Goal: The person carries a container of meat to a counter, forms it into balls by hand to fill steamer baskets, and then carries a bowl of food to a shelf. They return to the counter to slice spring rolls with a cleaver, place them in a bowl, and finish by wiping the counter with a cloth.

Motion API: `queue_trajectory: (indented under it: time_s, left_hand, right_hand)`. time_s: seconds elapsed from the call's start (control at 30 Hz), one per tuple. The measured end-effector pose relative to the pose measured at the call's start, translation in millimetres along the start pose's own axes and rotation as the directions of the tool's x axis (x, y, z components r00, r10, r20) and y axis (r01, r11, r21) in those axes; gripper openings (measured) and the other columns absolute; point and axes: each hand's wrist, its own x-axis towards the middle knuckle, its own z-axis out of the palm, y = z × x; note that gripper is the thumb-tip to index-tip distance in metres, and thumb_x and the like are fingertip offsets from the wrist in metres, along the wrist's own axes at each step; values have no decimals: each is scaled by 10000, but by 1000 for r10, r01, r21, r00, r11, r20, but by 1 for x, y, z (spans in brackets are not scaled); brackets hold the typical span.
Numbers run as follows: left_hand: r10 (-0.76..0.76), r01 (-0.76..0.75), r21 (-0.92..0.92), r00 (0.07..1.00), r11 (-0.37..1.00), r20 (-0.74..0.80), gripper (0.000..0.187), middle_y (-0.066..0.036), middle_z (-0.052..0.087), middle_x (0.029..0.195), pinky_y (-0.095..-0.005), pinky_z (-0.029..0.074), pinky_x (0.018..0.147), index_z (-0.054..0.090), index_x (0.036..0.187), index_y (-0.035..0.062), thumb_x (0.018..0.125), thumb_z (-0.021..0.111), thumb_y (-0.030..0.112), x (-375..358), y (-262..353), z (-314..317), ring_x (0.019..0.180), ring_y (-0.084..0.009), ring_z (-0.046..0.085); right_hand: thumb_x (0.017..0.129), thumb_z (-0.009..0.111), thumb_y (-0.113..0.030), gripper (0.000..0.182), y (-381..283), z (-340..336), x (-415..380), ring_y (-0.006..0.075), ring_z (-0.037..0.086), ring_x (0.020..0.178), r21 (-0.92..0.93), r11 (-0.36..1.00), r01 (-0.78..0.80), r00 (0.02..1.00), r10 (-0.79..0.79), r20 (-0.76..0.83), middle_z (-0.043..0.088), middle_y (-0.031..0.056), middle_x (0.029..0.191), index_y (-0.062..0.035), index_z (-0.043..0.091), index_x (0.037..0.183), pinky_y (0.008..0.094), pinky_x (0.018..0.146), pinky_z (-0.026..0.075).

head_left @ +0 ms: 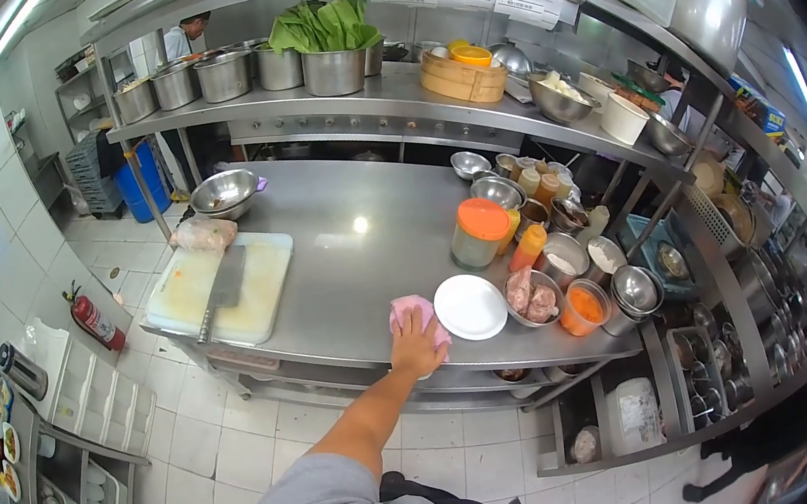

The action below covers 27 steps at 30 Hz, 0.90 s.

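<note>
My left hand (pixel 417 343) presses a pink cloth (pixel 406 306) onto the steel worktop near its front edge. The fingers lie over the bunched cloth, partly hiding it. Just right of the hand sits a white oval plate (pixel 471 307), its surface bare. Beyond the plate, a metal bowl holds pieces of raw meat (pixel 532 299). My right hand is out of view.
On the left, a cleaver (pixel 223 292) and a bag of meat (pixel 204 233) lie on a white cutting board (pixel 272 288). An orange-lidded jar (pixel 480 233), sauce bottles and several bowls crowd the right side. Pots line the overhead shelf (pixel 394 94).
</note>
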Motion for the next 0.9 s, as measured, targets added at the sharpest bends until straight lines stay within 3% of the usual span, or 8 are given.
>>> queue_trajectory:
  time_s: [0.13,0.37,0.43,0.53,0.67,0.77,0.83,0.9]
  left_hand:
    - [26,-28,-22,996,999,-85,674,-257,327,1455,-625,181,1092,469,1374,116,820,582,484,0,-3,6,1363,-455,262]
    - [31,-38,-75,995,996,-96,654,-240,332,1453,-618,167,1096,486,1357,114,815,589,465,-3,-4,6,1363,-436,270]
    - [57,-96,-151,968,984,-243,616,-218,347,1442,-606,199,1075,505,1326,107,792,630,387,-4,-6,5,1342,-414,301]
    - [180,-233,-167,942,958,-282,561,-203,382,1406,-562,247,1053,531,1270,100,761,672,289,-38,19,-15,1301,-386,344]
    - [316,-294,-429,949,854,-20,558,-167,399,1372,-547,278,1027,517,1278,119,756,677,233,-119,72,-2,1270,-364,376]
    - [414,-347,-507,910,789,22,542,-155,395,1373,-534,289,1023,510,1280,128,767,660,211,-170,122,7,1270,-352,382]
    - [582,-397,-652,809,646,83,517,-150,391,1370,-517,295,1023,512,1267,126,772,646,187,-190,159,3,1261,-346,393]
    - [631,-435,-648,770,625,92,510,-153,394,1366,-506,300,1021,514,1261,123,772,643,180,-199,191,4,1254,-346,399]
  right_hand:
    - [857,554,-516,640,6,8,-9,242,557,1170,-37,999,-7,1000,6,-16,593,136,1259,-24,551,1265,405,997,436]
    - [828,568,-557,678,40,11,-33,234,571,1155,-79,997,-26,997,20,-71,605,137,1243,-26,565,1250,395,981,446]
    - [819,572,-568,689,61,10,-33,231,575,1151,-74,996,-39,996,33,-86,608,138,1238,-27,569,1246,392,977,449]
    - [807,578,-586,706,79,10,-46,228,581,1144,-63,997,-44,993,36,-113,613,138,1231,-28,575,1240,388,970,454]
    - [791,586,-609,728,113,4,-63,223,588,1135,-50,997,-57,989,49,-142,620,139,1221,-30,583,1232,382,962,460]
    - [778,592,-626,745,143,-7,-72,220,594,1129,-40,997,-63,986,56,-155,625,140,1214,-31,589,1226,378,955,465]
    - [770,596,-638,756,170,-16,-70,217,598,1125,-34,997,-62,986,56,-158,629,140,1209,-31,593,1221,375,951,468]
    - [762,600,-649,767,199,-32,-67,215,602,1120,-35,997,-69,985,63,-158,632,141,1204,-32,597,1217,372,946,471]
